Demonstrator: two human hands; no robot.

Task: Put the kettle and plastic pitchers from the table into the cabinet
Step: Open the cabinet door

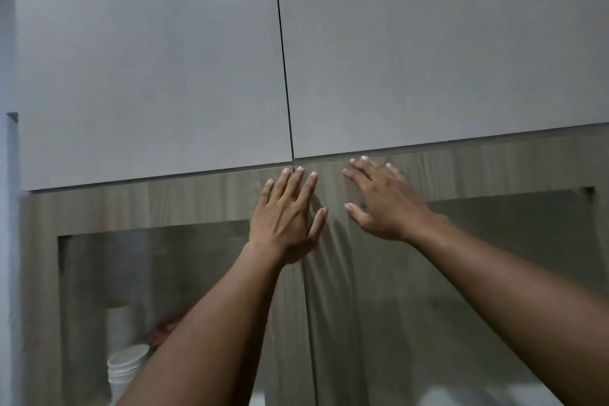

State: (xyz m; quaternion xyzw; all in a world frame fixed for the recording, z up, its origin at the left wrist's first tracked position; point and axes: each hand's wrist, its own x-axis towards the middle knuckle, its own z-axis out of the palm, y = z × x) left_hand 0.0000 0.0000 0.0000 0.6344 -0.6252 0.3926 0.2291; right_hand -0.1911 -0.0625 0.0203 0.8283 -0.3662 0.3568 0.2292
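With both palms flat on the wood-grain cabinet doors point(329, 273) by the centre seam, left hand point(286, 217) and right hand point(385, 201) spread, grip empty, likely pressing them shut; kettle, pitchers unseen.

A stack of white cups point(127, 364) is seen through the left glass pane, low in the frame. A pale upright cylinder point(120, 326) is noted behind it, touching or just beside. A red item point(168, 323), blurred beyond identification, is observed to their right.
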